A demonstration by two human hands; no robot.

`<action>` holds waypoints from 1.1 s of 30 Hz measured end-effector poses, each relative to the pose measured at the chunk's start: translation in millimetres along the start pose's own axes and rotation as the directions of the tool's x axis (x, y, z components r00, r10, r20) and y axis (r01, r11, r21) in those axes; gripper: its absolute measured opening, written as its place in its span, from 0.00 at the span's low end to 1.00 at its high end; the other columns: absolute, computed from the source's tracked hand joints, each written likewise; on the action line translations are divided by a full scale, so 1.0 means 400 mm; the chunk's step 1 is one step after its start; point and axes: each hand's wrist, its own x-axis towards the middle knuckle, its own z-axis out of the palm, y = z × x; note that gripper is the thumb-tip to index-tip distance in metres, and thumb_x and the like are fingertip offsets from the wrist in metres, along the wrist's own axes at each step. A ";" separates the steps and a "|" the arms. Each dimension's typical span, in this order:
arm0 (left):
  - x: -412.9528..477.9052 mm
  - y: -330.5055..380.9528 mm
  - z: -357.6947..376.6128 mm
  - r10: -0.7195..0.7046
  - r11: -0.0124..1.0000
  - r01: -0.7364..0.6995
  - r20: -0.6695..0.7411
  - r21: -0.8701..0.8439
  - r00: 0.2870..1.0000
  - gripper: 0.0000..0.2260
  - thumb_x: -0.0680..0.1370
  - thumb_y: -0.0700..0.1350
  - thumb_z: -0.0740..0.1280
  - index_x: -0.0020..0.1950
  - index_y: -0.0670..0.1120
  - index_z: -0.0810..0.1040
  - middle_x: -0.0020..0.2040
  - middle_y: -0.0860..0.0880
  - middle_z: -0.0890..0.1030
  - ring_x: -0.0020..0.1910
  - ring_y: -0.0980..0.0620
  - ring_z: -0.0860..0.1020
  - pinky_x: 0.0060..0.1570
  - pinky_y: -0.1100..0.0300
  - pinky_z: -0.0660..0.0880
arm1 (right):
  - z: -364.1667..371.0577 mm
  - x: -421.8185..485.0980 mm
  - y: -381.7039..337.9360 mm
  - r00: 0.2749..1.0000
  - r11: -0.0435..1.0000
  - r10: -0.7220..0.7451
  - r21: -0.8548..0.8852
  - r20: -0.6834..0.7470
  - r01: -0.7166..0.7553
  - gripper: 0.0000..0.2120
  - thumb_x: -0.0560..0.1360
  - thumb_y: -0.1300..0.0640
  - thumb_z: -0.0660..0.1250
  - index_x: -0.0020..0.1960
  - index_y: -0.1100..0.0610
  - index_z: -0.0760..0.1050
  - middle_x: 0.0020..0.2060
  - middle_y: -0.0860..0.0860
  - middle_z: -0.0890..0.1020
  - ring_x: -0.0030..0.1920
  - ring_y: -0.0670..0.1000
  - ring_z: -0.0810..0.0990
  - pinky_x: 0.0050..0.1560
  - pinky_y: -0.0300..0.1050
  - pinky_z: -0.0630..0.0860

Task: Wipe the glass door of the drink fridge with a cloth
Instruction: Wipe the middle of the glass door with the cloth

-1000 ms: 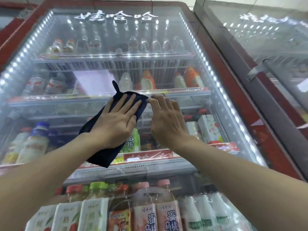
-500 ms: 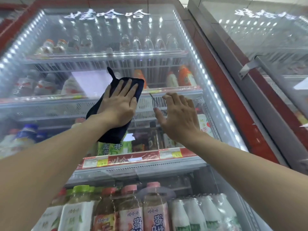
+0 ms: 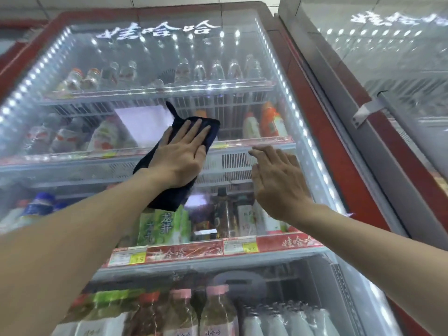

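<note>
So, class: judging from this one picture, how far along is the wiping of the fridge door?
Done: nothing can be confirmed; the glass door shows glare and haze throughout. In hand: the left hand presses the dark cloth flat at mid-height, and the right hand is spread on or near the glass. Left: seemingly the top and bottom areas.

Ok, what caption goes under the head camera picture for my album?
Left hand presses a dark cloth on the drink fridge's glass door; right hand open beside it.
</note>
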 end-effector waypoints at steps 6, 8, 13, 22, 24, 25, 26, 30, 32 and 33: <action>-0.107 0.077 0.025 0.079 0.997 -0.079 0.001 -0.008 0.997 0.28 0.81 0.57 0.38 0.82 0.57 0.39 0.82 0.58 0.38 0.80 0.59 0.36 0.79 0.49 0.36 | -0.010 -0.004 -0.016 0.999 0.999 0.028 0.015 0.032 -0.029 0.22 0.82 0.54 0.50 0.72 0.57 0.71 0.68 0.51 0.74 0.66 0.54 0.72 0.68 0.52 0.63; -0.177 0.127 0.037 0.146 0.989 -0.146 -0.003 0.011 0.989 0.29 0.81 0.57 0.37 0.82 0.57 0.39 0.82 0.58 0.37 0.81 0.58 0.35 0.79 0.48 0.36 | -0.012 -0.004 -0.021 0.999 0.999 0.042 0.007 0.028 -0.042 0.22 0.82 0.53 0.49 0.71 0.56 0.71 0.67 0.51 0.74 0.66 0.54 0.72 0.67 0.52 0.63; -0.220 0.143 0.040 0.326 0.945 -0.327 0.030 0.021 0.945 0.29 0.80 0.59 0.35 0.82 0.59 0.39 0.81 0.59 0.37 0.80 0.58 0.35 0.79 0.49 0.35 | -0.027 0.005 -0.020 0.994 0.981 0.109 0.160 0.024 -0.111 0.25 0.80 0.52 0.48 0.71 0.55 0.72 0.70 0.49 0.74 0.69 0.52 0.71 0.67 0.46 0.61; -0.048 0.143 0.028 0.086 0.996 -0.086 0.013 -0.019 0.996 0.26 0.85 0.56 0.42 0.83 0.56 0.40 0.83 0.56 0.38 0.81 0.56 0.36 0.79 0.44 0.36 | -0.068 -0.034 0.109 0.982 0.983 0.181 0.018 0.050 -0.182 0.21 0.84 0.57 0.54 0.76 0.55 0.67 0.76 0.48 0.68 0.74 0.51 0.66 0.73 0.49 0.59; -0.070 0.166 0.031 0.065 0.998 -0.065 0.003 -0.028 0.998 0.26 0.85 0.56 0.42 0.83 0.56 0.40 0.83 0.56 0.38 0.81 0.55 0.37 0.79 0.45 0.36 | -0.065 -0.033 0.113 0.984 0.984 0.173 0.026 0.041 -0.174 0.21 0.84 0.58 0.54 0.76 0.55 0.67 0.77 0.48 0.67 0.75 0.50 0.65 0.75 0.50 0.58; -0.086 0.186 0.033 0.063 0.998 -0.063 -0.001 -0.027 0.998 0.26 0.85 0.56 0.42 0.83 0.56 0.40 0.83 0.55 0.38 0.81 0.55 0.37 0.79 0.45 0.36 | -0.065 -0.031 0.114 0.984 0.985 0.173 0.023 0.036 -0.174 0.21 0.84 0.57 0.53 0.76 0.55 0.66 0.77 0.48 0.67 0.75 0.51 0.65 0.75 0.50 0.58; -0.106 0.215 0.036 0.071 0.997 -0.071 -0.008 -0.028 0.997 0.26 0.84 0.56 0.42 0.83 0.56 0.40 0.83 0.55 0.38 0.81 0.55 0.36 0.79 0.45 0.36 | -0.063 -0.029 0.117 0.985 0.985 0.169 0.016 0.031 -0.170 0.21 0.84 0.57 0.52 0.76 0.55 0.66 0.77 0.48 0.67 0.75 0.51 0.65 0.75 0.50 0.58; -0.207 0.344 0.065 0.203 0.979 -0.203 0.015 -0.009 0.979 0.26 0.83 0.57 0.37 0.81 0.57 0.36 0.81 0.56 0.34 0.80 0.55 0.33 0.79 0.45 0.34 | -0.064 -0.028 0.122 0.983 0.978 0.178 0.104 0.055 -0.183 0.23 0.83 0.59 0.52 0.76 0.55 0.68 0.77 0.48 0.68 0.76 0.50 0.64 0.76 0.48 0.57; -0.217 0.342 0.068 0.267 0.963 -0.268 0.020 0.014 0.963 0.28 0.79 0.59 0.32 0.81 0.58 0.34 0.80 0.57 0.33 0.80 0.56 0.32 0.79 0.46 0.34 | -0.091 -0.036 0.138 0.979 0.955 0.194 0.216 0.065 -0.204 0.24 0.80 0.62 0.53 0.75 0.57 0.69 0.76 0.50 0.69 0.76 0.51 0.65 0.75 0.46 0.59; -0.200 0.328 0.063 0.293 0.955 -0.294 0.017 0.031 0.956 0.29 0.77 0.59 0.30 0.80 0.59 0.34 0.80 0.58 0.33 0.80 0.56 0.32 0.79 0.48 0.34 | -0.109 -0.047 0.156 0.980 0.956 0.185 0.219 0.071 -0.196 0.25 0.78 0.62 0.52 0.74 0.58 0.69 0.75 0.52 0.69 0.75 0.52 0.66 0.75 0.46 0.60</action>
